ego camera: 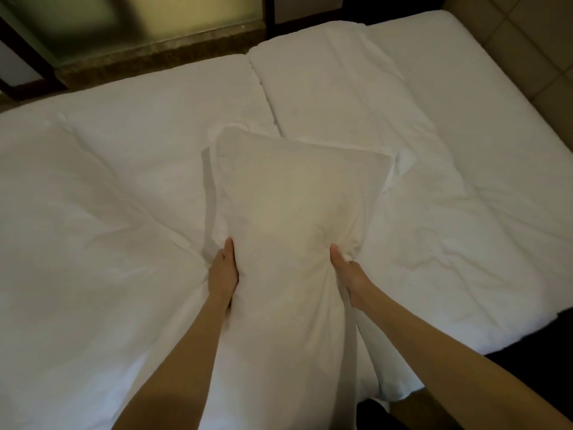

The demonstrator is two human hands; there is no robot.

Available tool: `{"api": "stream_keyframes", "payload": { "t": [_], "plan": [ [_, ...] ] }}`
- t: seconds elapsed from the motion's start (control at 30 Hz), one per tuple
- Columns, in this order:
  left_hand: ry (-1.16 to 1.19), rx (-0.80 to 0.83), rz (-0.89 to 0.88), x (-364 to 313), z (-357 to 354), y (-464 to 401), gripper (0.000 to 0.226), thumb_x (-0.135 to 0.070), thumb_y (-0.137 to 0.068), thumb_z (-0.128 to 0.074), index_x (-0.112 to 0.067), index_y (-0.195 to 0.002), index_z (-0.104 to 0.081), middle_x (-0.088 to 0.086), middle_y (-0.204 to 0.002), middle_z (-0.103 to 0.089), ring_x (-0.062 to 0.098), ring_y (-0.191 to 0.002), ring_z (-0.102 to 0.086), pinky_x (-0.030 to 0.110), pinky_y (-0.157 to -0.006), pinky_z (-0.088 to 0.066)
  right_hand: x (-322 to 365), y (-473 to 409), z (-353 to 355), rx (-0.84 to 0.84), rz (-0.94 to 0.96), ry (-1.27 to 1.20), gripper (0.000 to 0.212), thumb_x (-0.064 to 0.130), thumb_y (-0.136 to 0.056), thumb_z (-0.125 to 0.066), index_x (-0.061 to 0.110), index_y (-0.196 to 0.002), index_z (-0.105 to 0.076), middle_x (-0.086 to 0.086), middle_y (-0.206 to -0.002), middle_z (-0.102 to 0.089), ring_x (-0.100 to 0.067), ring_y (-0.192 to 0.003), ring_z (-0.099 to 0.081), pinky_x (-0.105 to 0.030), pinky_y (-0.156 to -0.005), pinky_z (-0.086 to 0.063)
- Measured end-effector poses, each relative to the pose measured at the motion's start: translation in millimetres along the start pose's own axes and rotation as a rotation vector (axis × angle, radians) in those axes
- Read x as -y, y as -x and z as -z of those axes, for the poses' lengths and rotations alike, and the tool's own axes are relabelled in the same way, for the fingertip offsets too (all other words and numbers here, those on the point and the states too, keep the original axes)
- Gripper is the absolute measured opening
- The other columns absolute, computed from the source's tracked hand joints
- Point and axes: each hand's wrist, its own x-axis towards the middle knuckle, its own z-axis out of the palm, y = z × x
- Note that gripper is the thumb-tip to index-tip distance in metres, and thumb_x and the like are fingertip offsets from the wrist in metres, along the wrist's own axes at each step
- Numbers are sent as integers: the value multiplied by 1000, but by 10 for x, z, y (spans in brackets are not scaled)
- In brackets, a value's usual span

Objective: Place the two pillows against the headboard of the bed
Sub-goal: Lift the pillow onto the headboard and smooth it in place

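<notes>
A white pillow (pixel 288 212) is held out over the middle of the bed, its long axis pointing away from me. My left hand (pixel 224 271) grips its left side and my right hand (pixel 347 271) pinches its right side, both about halfway along. Beneath it the bed (pixel 93 212) is covered by a white, creased duvet. The padded tan headboard (pixel 533 66) runs along the right edge of the view. I cannot make out a second pillow as a separate thing among the white bedding.
The duvet's folded edge (pixel 263 88) runs across the bed, with bare white sheet (pixel 449 72) beyond it toward the headboard. A dark floor strip and frosted glass panel (pixel 130 23) lie past the far side. A dark gap (pixel 527 352) shows at the near right corner.
</notes>
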Motion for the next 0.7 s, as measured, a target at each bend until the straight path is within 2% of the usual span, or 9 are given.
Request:
{"api": "stream_keyframes", "payload": {
  "t": [0.1,0.17,0.2,0.27,0.33,0.4,0.53,0.63,0.7],
  "plan": [
    [69,-42,-84,-84,-110,213,52,-49,-98,-29,-14,-100,-68,8,-103,-68,24,-92,-59,29,-80,-38,41,109,146,-46,-39,-48,76,82,-67,-50,14,-97,-64,-7,-105,-70,-24,-93,-67,-41,-87,-55],
    [180,-61,-55,-140,-185,341,46,-47,-96,-37,-16,-79,-66,2,-83,-67,18,-76,-57,28,-68,-41,117,173,279,-62,-34,-65,79,83,-69,-47,14,-104,-63,-4,-95,-71,-23,-85,-68,-35,-68,-56],
    [217,-73,-44,-179,-245,412,45,-46,-96,-39,-14,-75,-63,2,-76,-65,18,-72,-57,28,-64,-43,186,205,381,-67,-19,-63,82,82,-70,-46,12,-109,-63,-2,-90,-70,-21,-81,-68,-31,-61,-53],
    [265,-106,-38,-291,-390,573,45,-43,-95,-42,-10,-70,-61,3,-69,-62,16,-65,-55,28,-59,-43,339,227,652,-72,35,-77,85,78,-73,-49,8,-119,-60,-3,-91,-70,-20,-79,-66,-27,-58,-50],
    [309,-167,-39,-446,-561,722,46,-41,-95,-43,-11,-63,-58,3,-65,-59,15,-60,-51,28,-54,-40,543,235,944,-72,122,-66,86,73,-77,-50,4,-128,-55,-8,-103,-69,-18,-77,-64,-26,-59,-49],
    [345,-224,-59,-617,-743,871,46,-40,-94,-42,-12,-59,-53,5,-64,-56,17,-59,-47,30,-56,-37,773,272,1233,-77,205,-31,84,70,-80,-50,2,-130,-53,-10,-107,-67,-14,-72,-60,-23,-55,-46],
    [474,-310,-116,-1051,-1249,1336,47,-38,-90,-46,-23,-46,-39,-2,-50,-43,15,-52,-38,30,-57,-33,1279,391,2030,-67,353,27,74,64,-84,-51,2,-125,-55,3,-82,-62,-11,-67,-57,-20,-50,-41],
    [469,-309,-151,-1363,-1604,1604,49,-39,-91,-47,-21,-47,-34,2,-51,-39,17,-53,-37,34,-62,-31,1572,429,2617,-81,445,42,66,62,-85,-52,5,-119,-58,-6,-97,-65,-13,-70,-58,-24,-58,-43],
    [472,-295,-183,-1597,-1875,1740,47,-41,-92,-47,-16,-52,-40,7,-59,-46,19,-60,-43,34,-65,-33,1755,453,3041,-103,494,66,59,62,-85,-51,9,-107,-58,-7,-98,-65,-15,-73,-58,-28,-62,-42]
  ]
}}
